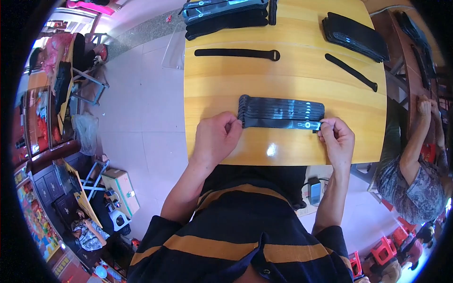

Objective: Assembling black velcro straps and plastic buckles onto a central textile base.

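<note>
A row of overlapping black hook-and-loop straps [278, 109] lies on the table in front of me, with their looped ends stacked at the left. My left hand [217, 137] is closed in a pinch at the near-left corner, by the strap loops. At the opposite end my right hand [337, 141] pinches the tip of the nearest strap [283, 124], which carries a printed label. Fingers partly cover both of its ends. Farther away lie a single strap with a ring [236, 54] and another loose strap [351, 72].
Stacked black straps [226, 23] sit at the table's far left, and another pile [355, 37] at the far right. The wooden table [283, 153] ends just before my body. A person [415, 174] works at a neighbouring table on the right. Red stools [383, 250] stand at the lower right.
</note>
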### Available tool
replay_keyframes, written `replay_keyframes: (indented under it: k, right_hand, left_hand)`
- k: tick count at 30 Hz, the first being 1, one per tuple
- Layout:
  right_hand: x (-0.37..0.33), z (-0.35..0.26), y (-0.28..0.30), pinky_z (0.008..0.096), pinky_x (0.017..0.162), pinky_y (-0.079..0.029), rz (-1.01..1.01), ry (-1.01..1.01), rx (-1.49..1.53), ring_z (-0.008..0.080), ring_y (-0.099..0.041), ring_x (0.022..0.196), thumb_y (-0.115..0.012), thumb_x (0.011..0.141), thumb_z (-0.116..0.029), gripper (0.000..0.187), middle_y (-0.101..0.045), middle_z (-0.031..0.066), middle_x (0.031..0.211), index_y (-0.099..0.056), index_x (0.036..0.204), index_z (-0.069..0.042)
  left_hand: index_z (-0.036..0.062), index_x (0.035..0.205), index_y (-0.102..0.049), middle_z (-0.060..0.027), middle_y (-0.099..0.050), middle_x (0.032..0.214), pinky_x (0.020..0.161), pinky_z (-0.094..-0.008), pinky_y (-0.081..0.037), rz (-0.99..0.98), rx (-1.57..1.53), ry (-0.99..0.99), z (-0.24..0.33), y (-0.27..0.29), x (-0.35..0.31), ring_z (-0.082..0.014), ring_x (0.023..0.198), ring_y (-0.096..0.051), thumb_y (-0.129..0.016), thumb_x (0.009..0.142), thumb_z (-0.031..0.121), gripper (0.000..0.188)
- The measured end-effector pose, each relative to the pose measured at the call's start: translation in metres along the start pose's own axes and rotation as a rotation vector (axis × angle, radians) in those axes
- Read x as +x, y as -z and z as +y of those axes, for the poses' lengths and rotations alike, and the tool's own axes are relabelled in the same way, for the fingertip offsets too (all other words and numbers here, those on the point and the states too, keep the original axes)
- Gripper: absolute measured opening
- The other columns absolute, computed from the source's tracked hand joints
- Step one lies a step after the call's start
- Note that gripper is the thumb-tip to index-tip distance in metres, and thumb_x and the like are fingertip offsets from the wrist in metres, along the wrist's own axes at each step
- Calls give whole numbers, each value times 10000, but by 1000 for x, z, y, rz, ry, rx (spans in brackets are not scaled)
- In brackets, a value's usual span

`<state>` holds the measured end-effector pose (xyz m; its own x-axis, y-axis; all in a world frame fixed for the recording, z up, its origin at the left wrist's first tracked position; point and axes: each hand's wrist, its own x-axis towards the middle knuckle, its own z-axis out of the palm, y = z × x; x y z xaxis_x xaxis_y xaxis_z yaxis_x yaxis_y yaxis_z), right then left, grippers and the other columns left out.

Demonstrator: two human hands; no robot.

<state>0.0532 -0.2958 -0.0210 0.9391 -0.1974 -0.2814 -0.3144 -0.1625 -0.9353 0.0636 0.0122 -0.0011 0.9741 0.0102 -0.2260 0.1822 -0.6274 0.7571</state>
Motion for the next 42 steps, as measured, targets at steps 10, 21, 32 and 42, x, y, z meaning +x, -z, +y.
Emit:
replay_keyframes:
  k: [10,21,32,42]
  right_hand:
    - [1,4,1,185,621,-461,-1,24,-11,17,-566,680,-669,963,-38,66,-664,-31,776,-712,993,3]
    - [-1,0,-4,177,597,-447,41,33,-9,5,-556,673,-676,937,-11,25,-653,-44,767,-699,939,-1]
    - [-3,-3,-8,205,533,-426,114,108,-222,12,-512,572,-709,894,-50,43,-598,-43,625,-684,868,-27]
    - [-4,-20,-14,249,558,-490,154,120,-391,77,-594,557,-701,853,-37,54,-641,22,627,-653,829,-42]
  left_hand:
    - [29,791,-679,-146,-625,615,516,-364,-470,11,35,15,4,-1,0,-282,517,-610,-690,877,153,151]
    - [20,763,-654,-126,-611,588,504,-349,-455,34,28,-7,-1,-5,0,-235,487,-582,-696,876,132,164]
    - [22,752,-652,-118,-598,573,498,-342,-447,48,22,-16,-4,-5,-2,-224,474,-566,-691,883,123,170]
    - [26,759,-663,-127,-617,591,510,-365,-465,56,44,-43,-6,-5,-1,-253,492,-592,-700,879,131,164]
